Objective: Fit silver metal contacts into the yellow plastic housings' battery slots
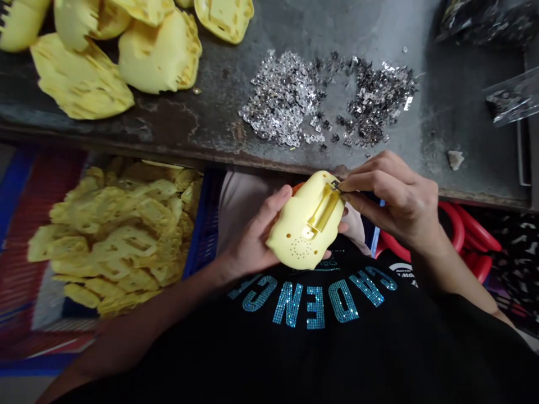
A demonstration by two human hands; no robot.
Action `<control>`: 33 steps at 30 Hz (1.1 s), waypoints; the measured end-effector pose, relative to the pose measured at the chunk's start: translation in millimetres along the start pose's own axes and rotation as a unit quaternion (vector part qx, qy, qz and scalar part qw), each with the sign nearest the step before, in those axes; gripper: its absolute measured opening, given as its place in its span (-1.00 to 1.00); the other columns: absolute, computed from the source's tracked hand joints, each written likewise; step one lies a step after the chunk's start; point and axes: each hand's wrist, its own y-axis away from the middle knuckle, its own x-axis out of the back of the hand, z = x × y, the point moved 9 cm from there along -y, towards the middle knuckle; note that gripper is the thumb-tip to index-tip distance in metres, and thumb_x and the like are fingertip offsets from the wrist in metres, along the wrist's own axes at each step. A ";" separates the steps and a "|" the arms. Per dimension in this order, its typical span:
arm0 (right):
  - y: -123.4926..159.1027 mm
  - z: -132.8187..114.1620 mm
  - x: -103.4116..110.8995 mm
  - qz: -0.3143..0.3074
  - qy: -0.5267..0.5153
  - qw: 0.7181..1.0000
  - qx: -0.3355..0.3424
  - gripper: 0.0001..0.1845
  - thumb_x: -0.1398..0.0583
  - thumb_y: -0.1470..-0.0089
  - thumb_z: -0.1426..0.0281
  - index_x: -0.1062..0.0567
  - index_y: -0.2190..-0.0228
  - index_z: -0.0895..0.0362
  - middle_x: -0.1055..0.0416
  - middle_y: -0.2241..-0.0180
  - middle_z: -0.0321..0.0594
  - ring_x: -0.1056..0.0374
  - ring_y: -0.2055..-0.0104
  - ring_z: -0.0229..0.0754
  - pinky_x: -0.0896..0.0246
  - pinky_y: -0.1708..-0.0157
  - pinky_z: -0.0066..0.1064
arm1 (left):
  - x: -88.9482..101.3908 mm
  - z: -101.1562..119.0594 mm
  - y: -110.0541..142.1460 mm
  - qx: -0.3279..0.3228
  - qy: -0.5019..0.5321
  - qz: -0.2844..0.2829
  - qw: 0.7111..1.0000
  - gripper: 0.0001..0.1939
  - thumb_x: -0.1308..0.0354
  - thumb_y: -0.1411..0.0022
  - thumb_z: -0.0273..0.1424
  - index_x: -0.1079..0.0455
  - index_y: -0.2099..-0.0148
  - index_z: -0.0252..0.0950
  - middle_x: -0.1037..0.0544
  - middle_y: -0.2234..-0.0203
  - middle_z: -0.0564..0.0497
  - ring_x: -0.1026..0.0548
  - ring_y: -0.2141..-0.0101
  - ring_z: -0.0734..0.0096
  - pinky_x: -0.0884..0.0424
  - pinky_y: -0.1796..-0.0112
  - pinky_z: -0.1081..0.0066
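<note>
small dark piece [336, 185] partly covered, lots cropped at edges

mid-frame: piece sits behind right hand [343, 191] fingertips, shape unclear, can't tell if it's seated in yellow shell [305, 224]. left hand [263, 230]: most fingers hidden behind shell, a few tips peek out on its right side. shell's underside out of sight. orange sliver [297, 188] behind it, can't tell what.

top centre: metal bits [282, 101] too small to tell singly. upper left: loose yellow shells [160, 53] cut by top and left edges. upper right: dark bag [484, 22] cropped, contents unclear; clear bag [516, 95] runs off right edge. lower left: crate [17, 224] cut off, blurry.
</note>
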 end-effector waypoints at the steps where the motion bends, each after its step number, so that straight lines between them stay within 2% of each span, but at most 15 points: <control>1: 0.4 -2.5 -0.6 -0.004 0.011 1.000 0.005 -0.87 -0.30 -0.54 0.42 -0.65 0.00 -0.04 -0.73 0.08 -0.20 -0.62 0.11 -0.09 -0.52 0.09 -0.18 | -1.3 -0.4 0.8 -0.001 0.006 -0.003 1.000 -0.24 -0.50 -0.26 0.24 -0.63 -0.31 -0.08 -0.77 -0.19 -0.22 -0.70 -0.21 -0.49 -0.81 0.22 -0.01; 6: 3.1 -13.7 -3.2 -0.006 0.065 0.997 0.033 -0.83 -0.30 -0.54 0.45 -0.60 -0.06 -0.03 -0.72 0.05 -0.19 -0.60 0.09 -0.10 -0.49 0.07 -0.17 | -12.5 3.6 1.4 -0.043 0.023 -0.049 0.998 -0.44 -0.49 -0.37 0.13 -0.67 -0.24 -0.05 -0.82 -0.07 -0.10 -0.76 -0.16 -0.32 -0.82 0.18 0.07; 9: 5.9 -20.2 -5.0 -0.001 0.091 0.995 0.051 -0.82 -0.31 -0.53 0.46 -0.58 -0.08 0.01 -0.71 0.08 -0.17 -0.55 0.12 -0.10 -0.48 0.09 -0.19 | -19.5 5.2 1.4 -0.067 0.012 -0.071 0.995 -0.48 -0.49 -0.40 0.10 -0.69 -0.23 -0.05 -0.81 -0.12 -0.07 -0.78 -0.12 -0.25 -0.84 0.13 0.05; 13: 10.7 -25.6 -7.4 0.011 0.129 0.990 0.055 -0.76 -0.31 -0.51 0.51 -0.57 -0.12 0.04 -0.71 0.10 -0.16 -0.51 0.16 -0.09 -0.46 0.16 -0.20 | -14.0 3.1 1.4 -0.069 0.018 -0.008 0.997 -0.35 -0.43 -0.45 0.12 -0.62 -0.38 -0.12 -0.77 -0.23 -0.17 -0.79 -0.09 -0.18 -0.85 0.12 0.08; 16: 14.0 -28.1 -7.9 0.023 0.143 0.988 0.057 -0.68 -0.35 -0.47 0.56 -0.56 -0.15 0.06 -0.73 0.09 -0.15 -0.51 0.15 -0.09 -0.46 0.17 -0.19 | -12.1 -1.6 0.9 -0.044 0.028 0.000 0.999 -0.32 -0.41 -0.46 0.13 -0.59 -0.40 -0.18 -0.75 -0.27 -0.23 -0.77 -0.14 -0.22 -0.85 0.08 0.03; 20: 16.5 -29.4 -6.9 0.030 0.143 0.988 0.054 -0.67 -0.35 -0.46 0.57 -0.55 -0.16 0.08 -0.74 0.06 -0.13 -0.53 0.13 -0.08 -0.49 0.15 -0.19 | -14.3 -5.1 -2.2 -0.022 0.048 -0.062 0.997 -0.36 -0.43 -0.42 0.13 -0.64 -0.30 -0.19 -0.78 -0.21 -0.20 -0.74 -0.21 -0.31 -0.81 -0.01 -0.13; 24: 16.8 -29.8 -6.0 0.028 0.142 0.988 0.046 -0.66 -0.34 -0.48 0.55 -0.56 -0.18 0.03 -0.74 0.06 -0.16 -0.54 0.12 -0.08 -0.49 0.16 -0.19 | -15.3 -4.0 -3.5 -0.028 0.045 -0.091 0.994 -0.37 -0.38 -0.46 0.14 -0.62 -0.32 -0.18 -0.77 -0.24 -0.18 -0.67 -0.30 -0.39 -0.79 -0.05 -0.16; 28: 16.6 -26.7 -5.6 0.042 0.144 0.988 0.027 -0.72 -0.33 -0.49 0.51 -0.58 -0.15 0.03 -0.74 0.05 -0.15 -0.53 0.13 -0.08 -0.45 0.17 -0.18 | -18.0 -3.7 -2.0 -0.028 0.041 -0.090 0.995 -0.32 -0.34 -0.50 0.12 -0.53 -0.44 -0.16 -0.72 -0.31 -0.21 -0.64 -0.35 -0.41 -0.80 -0.03 -0.12; 33: 17.3 -28.5 -8.3 0.051 0.172 0.982 0.053 -0.70 -0.30 -0.53 0.45 -0.57 -0.21 0.02 -0.76 0.03 -0.14 -0.53 0.14 -0.04 -0.35 0.20 -0.12 | -9.5 -7.9 -2.4 -0.023 0.050 -0.065 0.996 -0.21 -0.38 -0.45 0.13 -0.49 -0.50 -0.23 -0.72 -0.30 -0.29 -0.69 -0.28 -0.37 -0.79 -0.06 -0.13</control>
